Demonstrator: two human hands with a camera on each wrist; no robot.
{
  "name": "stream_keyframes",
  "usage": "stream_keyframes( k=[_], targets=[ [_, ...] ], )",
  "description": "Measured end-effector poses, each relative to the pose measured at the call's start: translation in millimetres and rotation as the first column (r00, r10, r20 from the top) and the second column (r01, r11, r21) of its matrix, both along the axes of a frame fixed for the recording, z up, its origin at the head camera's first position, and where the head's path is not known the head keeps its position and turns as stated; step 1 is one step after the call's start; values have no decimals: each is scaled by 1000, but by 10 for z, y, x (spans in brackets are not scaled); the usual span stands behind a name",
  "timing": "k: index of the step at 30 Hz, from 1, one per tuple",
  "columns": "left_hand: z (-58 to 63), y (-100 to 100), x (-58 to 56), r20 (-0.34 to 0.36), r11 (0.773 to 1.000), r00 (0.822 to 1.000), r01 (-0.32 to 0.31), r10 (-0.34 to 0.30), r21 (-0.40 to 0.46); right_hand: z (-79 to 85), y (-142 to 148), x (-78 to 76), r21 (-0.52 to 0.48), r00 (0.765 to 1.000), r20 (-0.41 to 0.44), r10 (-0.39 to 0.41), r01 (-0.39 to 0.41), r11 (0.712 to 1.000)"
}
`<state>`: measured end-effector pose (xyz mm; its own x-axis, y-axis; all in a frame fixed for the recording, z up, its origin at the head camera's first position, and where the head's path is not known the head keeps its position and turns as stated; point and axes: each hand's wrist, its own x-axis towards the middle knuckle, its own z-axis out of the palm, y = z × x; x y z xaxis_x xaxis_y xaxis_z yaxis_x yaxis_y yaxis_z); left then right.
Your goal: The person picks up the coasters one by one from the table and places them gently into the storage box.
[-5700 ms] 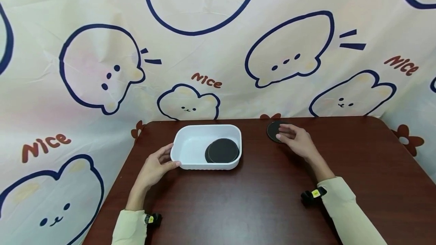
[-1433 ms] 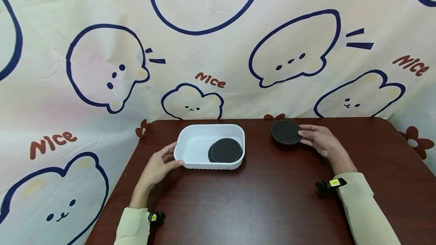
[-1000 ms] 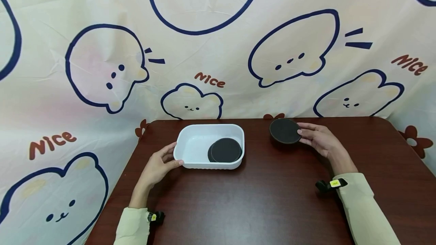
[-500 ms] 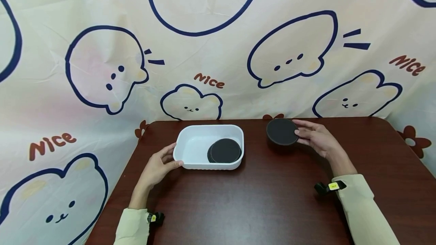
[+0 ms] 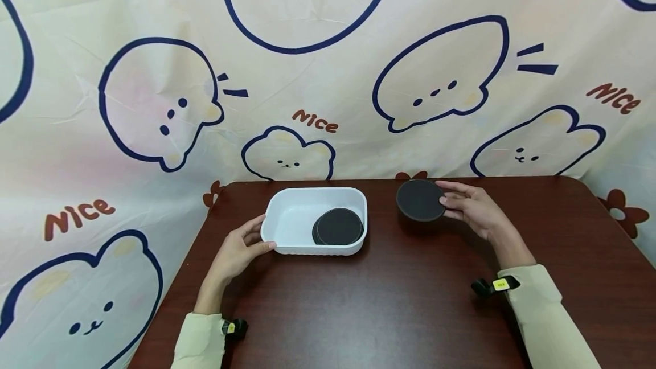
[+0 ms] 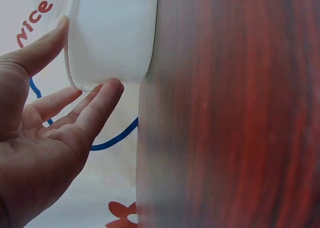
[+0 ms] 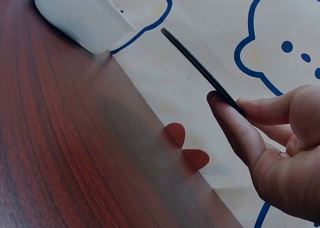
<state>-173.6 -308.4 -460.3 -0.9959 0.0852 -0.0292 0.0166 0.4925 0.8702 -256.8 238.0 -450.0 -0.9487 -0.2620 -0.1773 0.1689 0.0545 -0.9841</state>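
Note:
My right hand pinches a round black coaster by its right edge, thumb against fingers. In the right wrist view the coaster appears edge-on as a thin disc, raised above the table. My left hand holds the left end of a white rectangular plastic container, its thumb at the near corner. The left wrist view shows the thumb and fingertips touching the container's end wall. Overlapping black coasters lie at the container's right end; the lower one is mostly covered.
The container stands on a dark reddish-brown wooden table, near its far edge. Behind the table hangs a pale cloth with blue cartoon outlines. A dark strap-on device sits on each wrist.
The coaster lay on the table earlier with my right hand over it; now it is raised in my fingers. Over the last second it has moved slightly left. My left hand keeps its place.

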Motion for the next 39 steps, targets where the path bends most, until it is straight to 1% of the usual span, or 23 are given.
stream_keyframes(
  k=[6,11,16,19,28,32,39],
  targets=[
    [-11,-11,-14,-2,1000,1000,1,-1,-7,-14,-42,5,2,1000,-3,5,-5,1000],
    [-22,-12,-11,3,1000,1000,-15,15,-15,-18,-96,8,5,1000,-15,14,-13,1000],
    [-39,-10,-19,-2,1000,1000,-7,7,-20,-14,-145,16,-20,1000,-11,6,-7,1000],
    [-45,-7,-27,2,1000,1000,-13,13,-15,-4,-175,23,-35,1000,-10,7,-7,999],
    [-13,-3,-20,13,1000,1000,-16,16,-6,4,-292,36,-52,1000,-1,14,-14,999],
    [-4,4,-14,20,1000,1000,-9,9,6,-4,-366,38,-51,1000,-5,25,-25,998],
    [10,12,-15,27,1000,1000,9,-10,26,-2,-481,38,-65,1000,2,20,-19,998]
  ],
)
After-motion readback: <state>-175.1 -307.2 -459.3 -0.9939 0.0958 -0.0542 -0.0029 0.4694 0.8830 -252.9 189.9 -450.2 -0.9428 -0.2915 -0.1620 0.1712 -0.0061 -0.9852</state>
